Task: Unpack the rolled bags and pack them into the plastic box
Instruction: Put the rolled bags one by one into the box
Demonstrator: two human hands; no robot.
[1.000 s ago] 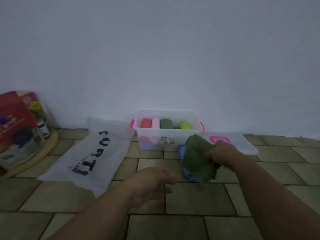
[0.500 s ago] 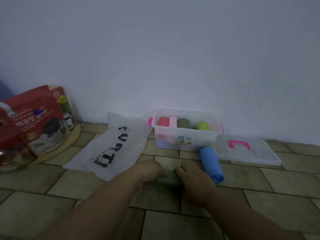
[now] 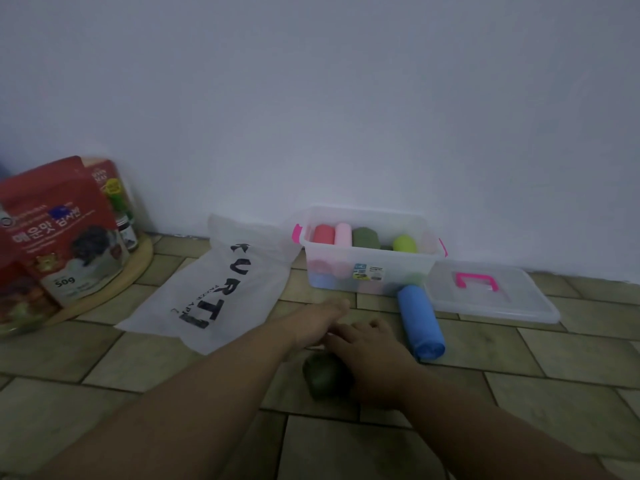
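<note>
Green rolled bag [image 3: 320,375] under right hand [image 3: 370,355], fingers [image 3: 346,333] flat; left hand [image 3: 322,322] likewise. White bag [image 3: 221,289] reads "KURTI"; red packet [image 3: 65,237], "50g".

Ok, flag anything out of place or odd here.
Nothing spilled or damaged. Two rolls lie outside the plastic box: a blue roll lying by its front corner, a dark green roll under the right hand. The lid is off.

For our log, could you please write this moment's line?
right hand: on green roll | left hand: alongside | blue roll: floor
</note>
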